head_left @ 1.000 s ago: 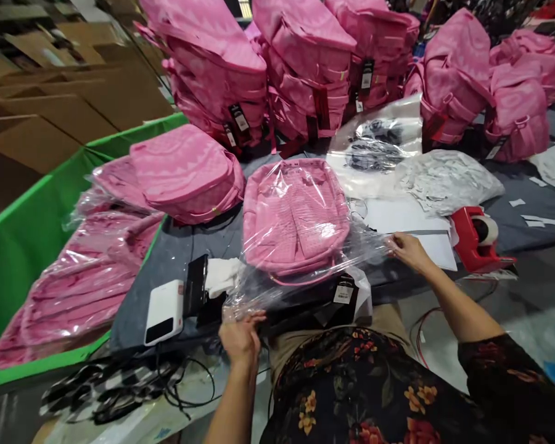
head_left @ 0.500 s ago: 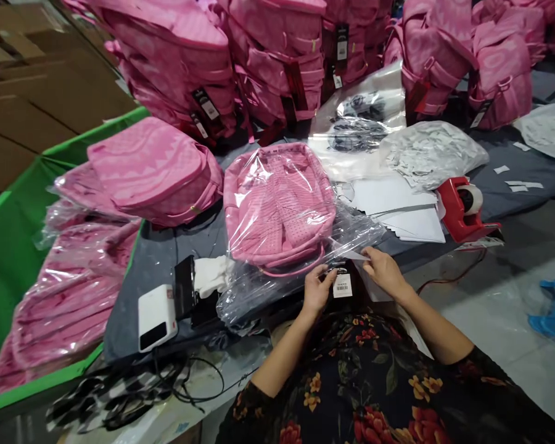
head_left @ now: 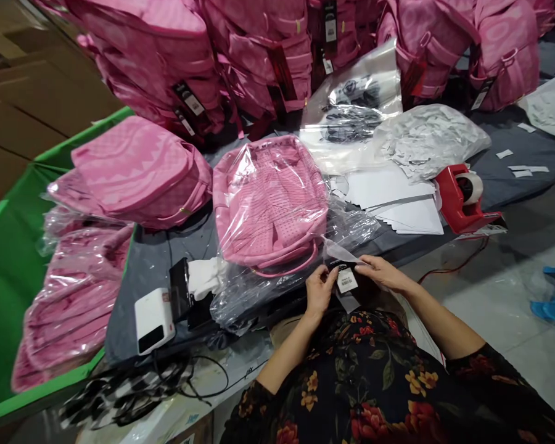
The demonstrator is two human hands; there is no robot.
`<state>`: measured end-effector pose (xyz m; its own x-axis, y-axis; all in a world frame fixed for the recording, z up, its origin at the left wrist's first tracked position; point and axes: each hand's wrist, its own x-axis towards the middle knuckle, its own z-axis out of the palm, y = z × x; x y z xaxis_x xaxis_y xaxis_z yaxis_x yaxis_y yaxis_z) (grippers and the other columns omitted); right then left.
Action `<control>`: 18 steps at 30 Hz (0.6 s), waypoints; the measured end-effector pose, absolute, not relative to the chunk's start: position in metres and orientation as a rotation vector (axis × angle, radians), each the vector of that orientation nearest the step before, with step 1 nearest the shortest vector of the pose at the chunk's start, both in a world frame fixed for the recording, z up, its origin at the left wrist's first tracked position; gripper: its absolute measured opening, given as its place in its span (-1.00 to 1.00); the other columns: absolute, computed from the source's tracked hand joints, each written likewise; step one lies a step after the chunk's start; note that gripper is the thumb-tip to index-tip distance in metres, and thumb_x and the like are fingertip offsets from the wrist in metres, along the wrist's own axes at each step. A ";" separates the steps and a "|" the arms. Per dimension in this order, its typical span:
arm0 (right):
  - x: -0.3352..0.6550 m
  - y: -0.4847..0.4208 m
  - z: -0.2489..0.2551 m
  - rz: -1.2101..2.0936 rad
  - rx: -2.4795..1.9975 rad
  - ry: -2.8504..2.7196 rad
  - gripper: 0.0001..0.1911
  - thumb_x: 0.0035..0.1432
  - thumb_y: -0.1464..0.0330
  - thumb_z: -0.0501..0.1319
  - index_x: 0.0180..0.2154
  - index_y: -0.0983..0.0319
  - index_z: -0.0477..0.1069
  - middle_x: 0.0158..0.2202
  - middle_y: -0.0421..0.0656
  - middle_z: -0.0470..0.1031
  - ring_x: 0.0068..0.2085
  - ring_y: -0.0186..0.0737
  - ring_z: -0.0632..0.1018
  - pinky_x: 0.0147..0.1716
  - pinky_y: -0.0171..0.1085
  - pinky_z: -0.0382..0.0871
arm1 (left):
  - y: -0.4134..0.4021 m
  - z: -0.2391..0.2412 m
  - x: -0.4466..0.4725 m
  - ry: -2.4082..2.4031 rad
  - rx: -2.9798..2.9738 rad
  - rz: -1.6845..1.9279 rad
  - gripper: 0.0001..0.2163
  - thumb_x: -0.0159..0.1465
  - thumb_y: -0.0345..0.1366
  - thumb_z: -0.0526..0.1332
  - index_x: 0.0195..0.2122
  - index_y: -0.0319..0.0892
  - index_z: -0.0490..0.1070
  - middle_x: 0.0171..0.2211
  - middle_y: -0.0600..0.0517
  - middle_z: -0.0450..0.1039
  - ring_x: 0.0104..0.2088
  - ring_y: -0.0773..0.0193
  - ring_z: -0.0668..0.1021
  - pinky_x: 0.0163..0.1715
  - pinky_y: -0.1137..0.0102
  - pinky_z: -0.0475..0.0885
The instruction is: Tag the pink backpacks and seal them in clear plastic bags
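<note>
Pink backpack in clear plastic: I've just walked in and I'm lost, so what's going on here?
A person's left hand is at a black-and-white tag, its grip unclear. The right hand appears to pinch a pale strip. The plastic-covered backpack lies on the table beyond both hands, with neither touching it.

Left fingers (head_left: pixel 332 275) bent, right fingers (head_left: pixel 369 266) pinched

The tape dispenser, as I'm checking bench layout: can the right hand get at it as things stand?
Probably yes: the tape dispenser sits on the table near its edge, beyond the right hand, with nothing tall visible between them.
</note>
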<state>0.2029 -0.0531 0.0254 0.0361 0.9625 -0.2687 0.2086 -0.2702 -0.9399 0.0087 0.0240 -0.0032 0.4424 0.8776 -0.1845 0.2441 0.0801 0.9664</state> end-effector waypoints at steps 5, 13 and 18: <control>0.197 -0.063 0.018 0.874 -1.914 -1.407 -0.70 0.22 0.10 0.25 -0.28 0.22 0.49 -0.35 -0.15 0.58 -0.32 -0.16 0.55 -0.32 -0.30 0.31 | 0.023 0.016 -0.012 0.777 2.161 0.083 -0.58 0.44 -0.01 0.08 -0.45 -0.16 0.48 -0.52 0.01 0.45 -0.49 0.25 0.48 -0.43 0.42 0.27; 0.184 -0.104 0.007 0.237 -2.149 -1.708 -0.73 0.32 0.37 0.07 -0.08 0.26 0.50 -0.36 -0.04 0.61 -0.40 -0.12 0.58 -0.43 -0.28 0.27 | 0.067 0.071 0.057 -0.258 3.018 0.230 -0.79 0.46 -0.36 0.09 -0.03 -0.24 0.50 -0.14 -0.13 0.54 -0.08 0.14 0.49 -0.06 0.28 0.34; 0.174 -0.145 -0.019 -0.003 -1.876 -1.871 -0.63 0.30 0.48 0.04 0.05 0.28 0.50 -0.35 -0.04 0.60 -0.42 -0.17 0.58 -0.43 -0.27 0.40 | 0.070 0.070 0.086 -0.584 2.993 0.204 -0.80 0.38 -0.34 0.24 -0.43 -0.19 0.47 -0.26 -0.09 0.52 -0.10 0.13 0.45 -0.16 0.26 0.27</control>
<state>0.1738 -0.1448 -0.0186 0.0616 0.9402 0.3351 0.9411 0.0572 -0.3333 0.0864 0.0696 0.0695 0.9183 -0.3676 0.1469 -0.3791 -0.9235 0.0585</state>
